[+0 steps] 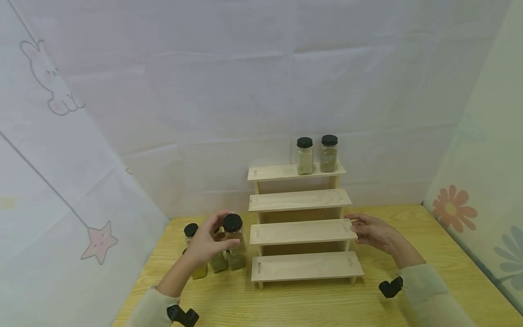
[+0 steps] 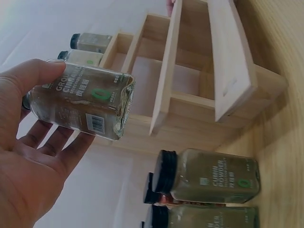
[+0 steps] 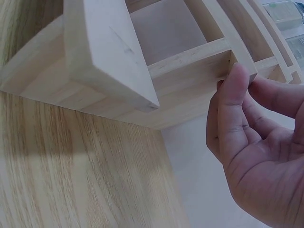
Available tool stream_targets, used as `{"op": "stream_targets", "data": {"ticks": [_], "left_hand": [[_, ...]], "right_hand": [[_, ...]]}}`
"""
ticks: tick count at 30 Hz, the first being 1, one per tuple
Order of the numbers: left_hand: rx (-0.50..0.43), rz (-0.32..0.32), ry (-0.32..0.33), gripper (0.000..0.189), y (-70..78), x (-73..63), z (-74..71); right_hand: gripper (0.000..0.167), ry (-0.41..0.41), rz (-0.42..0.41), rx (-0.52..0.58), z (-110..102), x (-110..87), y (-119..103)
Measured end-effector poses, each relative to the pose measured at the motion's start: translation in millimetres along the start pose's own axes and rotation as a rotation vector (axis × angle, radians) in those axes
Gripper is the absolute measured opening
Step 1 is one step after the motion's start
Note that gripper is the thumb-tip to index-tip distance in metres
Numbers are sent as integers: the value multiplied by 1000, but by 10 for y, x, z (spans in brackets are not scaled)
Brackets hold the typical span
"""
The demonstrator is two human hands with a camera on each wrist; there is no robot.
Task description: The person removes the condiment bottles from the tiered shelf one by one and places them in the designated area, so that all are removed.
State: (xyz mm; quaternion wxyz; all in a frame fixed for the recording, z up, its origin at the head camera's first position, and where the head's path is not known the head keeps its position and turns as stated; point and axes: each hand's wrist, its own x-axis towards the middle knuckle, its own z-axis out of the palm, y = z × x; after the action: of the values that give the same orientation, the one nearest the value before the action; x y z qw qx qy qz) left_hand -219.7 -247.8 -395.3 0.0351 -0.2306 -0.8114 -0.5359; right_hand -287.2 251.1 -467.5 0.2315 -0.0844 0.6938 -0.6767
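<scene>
My left hand grips a glass spice jar by its upper part, thumb on one side and fingers on the other. In the left wrist view this ground cinnamon jar holds brown powder and hangs above the other jars. A four-step pale wooden rack stands to its right. My right hand pinches the right end of the rack's second step from the bottom; the right wrist view shows thumb and fingertips on that board's corner. Two black-lidded jars, one pale and one greenish, stand on the top step's right half.
Several more jars stand on the wooden table left of the rack, partly behind my left hand; one is a cumin powder jar. White cloth hangs behind and at both sides.
</scene>
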Motion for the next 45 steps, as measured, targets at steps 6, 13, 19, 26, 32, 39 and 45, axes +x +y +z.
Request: {"op": "stream_targets", "data": {"ticks": [6, 13, 19, 26, 32, 39, 45], "left_hand": [[-20, 6, -25, 68, -84, -116, 46], [-43, 10, -37, 69, -175, -221, 78], [-28, -22, -32, 67, -278, -317, 107], [-38, -33, -20, 66, -381, -388, 164], [-101, -43, -44, 68, -485, -447, 208], [-162, -45, -60, 68, -575, -519, 242], [-158, -74, -42, 67, -685, -582, 272]], "right_hand": [[61, 8, 5, 2, -10, -7, 0], [60, -8, 3, -1, -18, -7, -4], [59, -22, -5, -5, -20, -5, -18], [60, -19, 4, 11, -12, 16, -11], [63, -11, 2, 3, -19, 25, 18], [65, -17, -5, 19, -20, 18, 24], [65, -19, 1, 35, -16, 13, 22]]}}
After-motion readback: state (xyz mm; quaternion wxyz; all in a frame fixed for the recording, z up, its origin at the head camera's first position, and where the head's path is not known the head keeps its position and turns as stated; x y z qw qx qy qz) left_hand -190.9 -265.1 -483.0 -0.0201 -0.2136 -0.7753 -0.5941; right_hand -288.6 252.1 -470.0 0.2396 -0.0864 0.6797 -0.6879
